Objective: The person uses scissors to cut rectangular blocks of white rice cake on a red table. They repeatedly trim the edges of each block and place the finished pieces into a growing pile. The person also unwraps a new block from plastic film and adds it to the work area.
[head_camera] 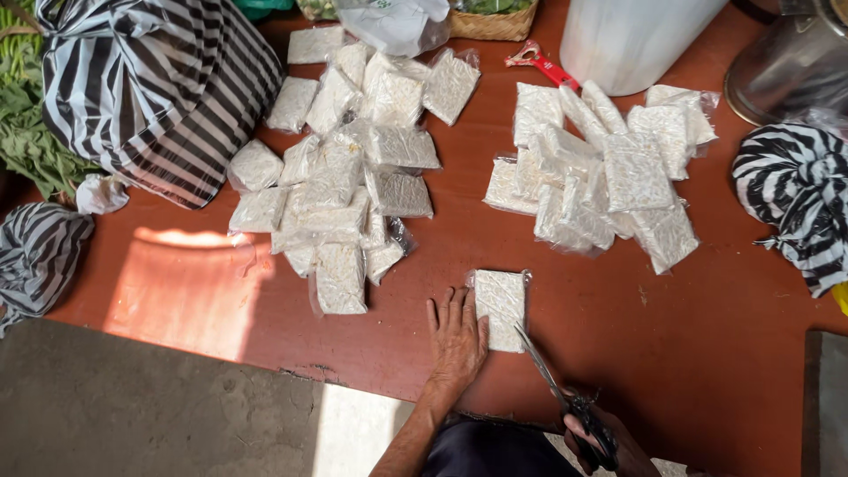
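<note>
left hand (pixel 457 336) lies flat on the red-brown table (pixel 707 353), fingers spread and gripping nothing, its right side pressed against the left edge of a single flat white packet (pixel 501 307) in clear plastic. packet sits alone near the table's front edge, long side running away from the person. right hand (pixel 605 442) is low at the frame bottom, fingers closed through the black handles of a pair of scissors (pixel 556 389); blades slightly parted, tips at the packet's lower right corner, touching or just over it, can't tell which.

open room: bare table to the right of the packet up to a dark slab (pixel 826 397) at the right edge, and bare table w/ a sunlit patch to the left. front edge of the table is chipped, grey floor (pixel 177 415) below it.

further back, two heaps of like packets: left heap (pixel 340 177) & right heap (pixel 609 177), well apart, a clear lane between them leading to the single packet. a red-handled tool (pixel 539 60) pokes out behind the right heap, next to a white tub (pixel 632 35). striped bags: large one (pixel 150 88) back left, one (pixel 35 252) at the left edge, one (pixel 795 194) at the right edge.
</note>
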